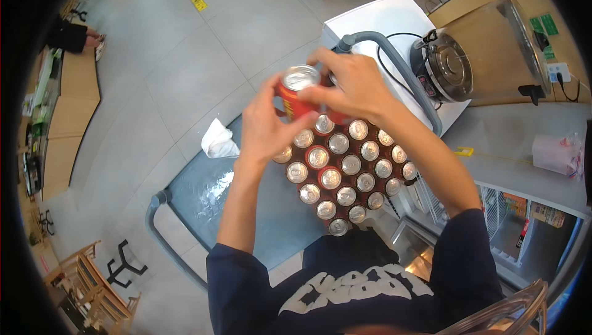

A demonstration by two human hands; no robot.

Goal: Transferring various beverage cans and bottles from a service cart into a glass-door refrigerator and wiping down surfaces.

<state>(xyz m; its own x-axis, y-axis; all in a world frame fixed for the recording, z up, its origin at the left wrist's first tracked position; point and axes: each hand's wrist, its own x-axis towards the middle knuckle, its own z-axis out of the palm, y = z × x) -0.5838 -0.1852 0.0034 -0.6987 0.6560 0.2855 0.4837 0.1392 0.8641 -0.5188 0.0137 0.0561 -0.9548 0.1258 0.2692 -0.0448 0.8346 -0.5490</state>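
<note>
A red drink can [287,100] with a silver lid is held upright above the cart by my left hand [264,124]. My right hand [354,83] is closed close beside it, its thumb over the front of that can. Partly hidden under my right palm is a second red can [340,117]; motion blur obscures how the fingers meet it. Below both hands, several dark red cans [350,164] stand upright in tight rows on the grey cart top [273,214]. A crumpled white cloth [218,139] lies at the cart's edge, left of my left forearm.
Grey cart handles [155,224] rise at both ends. To the right are a white cabinet [370,18], a glass-lidded appliance [446,66], and a grey counter [504,150] above an open fridge [532,233]. A person's legs [90,41] show at far left, near wooden chairs [99,288].
</note>
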